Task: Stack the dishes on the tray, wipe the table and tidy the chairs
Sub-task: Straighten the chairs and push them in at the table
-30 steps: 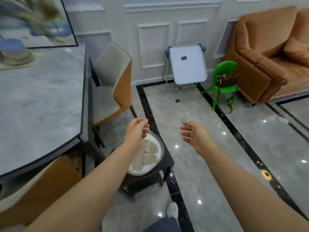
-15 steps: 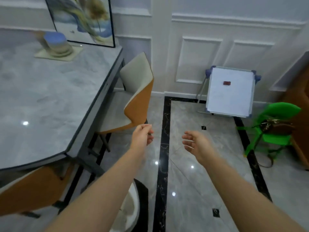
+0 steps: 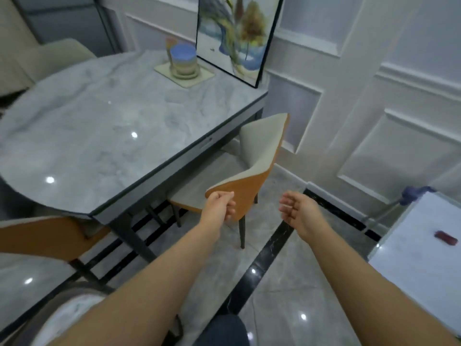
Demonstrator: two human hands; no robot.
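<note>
Chair (image 3: pixel 259 168) with cream seat and orange back shell stands at the right-hand edge of the marble table (image 3: pixel 104 136), seat partly tucked beneath the tabletop, backrest turned toward the person. Left hand (image 3: pixel 219 206) is held out in the air in front of the lower rim of that backrest; fingers are loosely curled toward the palm and hold nothing; whether they touch the shell cannot be told. Right hand (image 3: pixel 298 212) hangs to the right of the chair, apart from the left hand, palm turned inward, fingers relaxed and slightly bent, empty. Both forearms are bare.

Second chair (image 3: pixel 42 238), same orange and cream finish, sits at the near edge of the table, left of the person. A third, cream-upholstered seat (image 3: pixel 47 56) stands at the far side of the table. On the far corner of the tabletop a blue-topped cup (image 3: pixel 183 59) rests on a square coaster (image 3: pixel 184 74), and a framed picture (image 3: pixel 239 33) leans against the panelled wall just beside it. A whiteboard easel (image 3: pixel 424 245) stands right of the chair, a small red object (image 3: pixel 446 238) stuck to it.
</note>
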